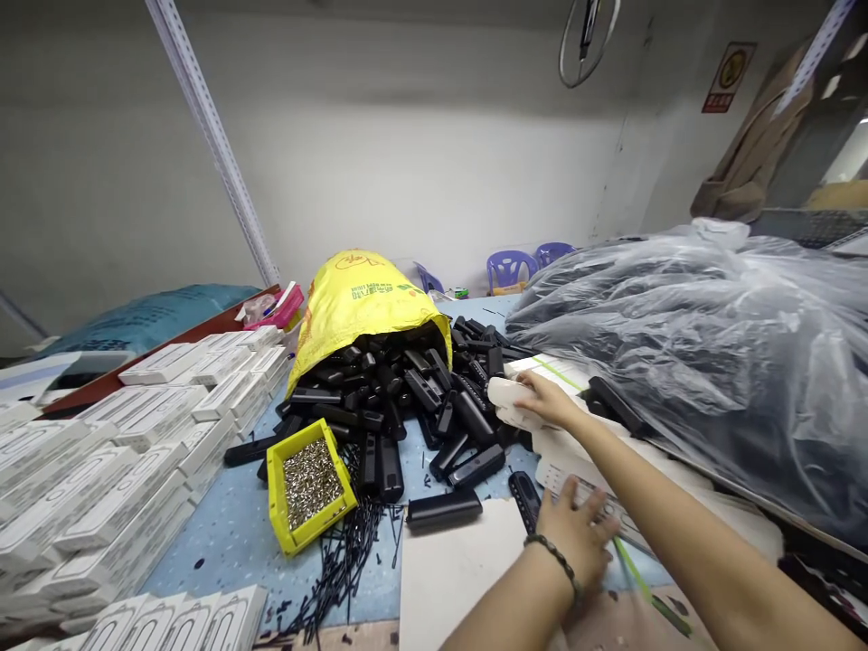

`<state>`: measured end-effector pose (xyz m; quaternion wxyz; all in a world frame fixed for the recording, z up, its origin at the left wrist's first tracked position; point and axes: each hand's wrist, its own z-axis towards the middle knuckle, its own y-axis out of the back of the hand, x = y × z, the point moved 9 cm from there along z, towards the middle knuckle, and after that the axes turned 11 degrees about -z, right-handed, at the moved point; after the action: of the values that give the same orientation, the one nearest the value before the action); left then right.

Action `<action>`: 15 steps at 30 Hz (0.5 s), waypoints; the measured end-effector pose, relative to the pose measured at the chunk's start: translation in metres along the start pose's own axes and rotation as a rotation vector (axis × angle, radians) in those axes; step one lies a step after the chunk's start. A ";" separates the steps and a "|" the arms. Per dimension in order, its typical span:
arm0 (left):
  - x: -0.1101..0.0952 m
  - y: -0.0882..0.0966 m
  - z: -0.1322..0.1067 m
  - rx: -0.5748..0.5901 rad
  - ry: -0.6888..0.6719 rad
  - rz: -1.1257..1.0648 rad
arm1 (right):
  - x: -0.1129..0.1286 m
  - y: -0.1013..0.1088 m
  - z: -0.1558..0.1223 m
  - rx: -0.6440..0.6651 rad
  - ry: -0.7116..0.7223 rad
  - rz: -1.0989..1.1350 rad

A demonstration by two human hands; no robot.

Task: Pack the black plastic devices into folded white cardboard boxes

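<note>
My right hand [546, 400] reaches forward with its fingers closed on the edge of a white rounded piece [506, 392], thin like card or plastic. It is at the far end of a row of similar white pieces. Nearer me, my left hand [576, 533], with a dark beaded bracelet at the wrist, lies with fingers spread on a white printed piece [554, 476]. A black slotted plastic part [523, 500] lies just left of those fingers. Another black plastic housing [444, 510] rests on a white board [467, 570] in front of me.
A yellow sack [370, 298] spills black plastic parts [467, 407] over the blue tabletop [223, 533]. Small screws fill a yellow bin [278, 506], with thin black strips [345, 551] beside it. Stacked white boxes [149, 452] stand left; a clear plastic bag [712, 334] bulges at right.
</note>
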<state>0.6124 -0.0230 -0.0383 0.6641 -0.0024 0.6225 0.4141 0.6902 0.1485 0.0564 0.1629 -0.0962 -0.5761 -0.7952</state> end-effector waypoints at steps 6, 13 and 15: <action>-0.014 0.043 -0.017 -0.093 0.026 -0.048 | 0.005 0.014 -0.004 -0.116 -0.029 0.161; -0.032 0.101 -0.036 -0.299 0.057 -0.194 | 0.014 0.099 -0.010 -0.489 -0.089 0.388; -0.043 0.135 -0.039 -0.441 0.044 -0.225 | 0.028 0.133 -0.017 -0.602 -0.099 0.463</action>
<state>0.5110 0.0224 0.0576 0.6758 -0.2257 0.5272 0.4631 0.7138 0.0901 0.1782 0.2745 -0.3056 -0.2871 -0.8654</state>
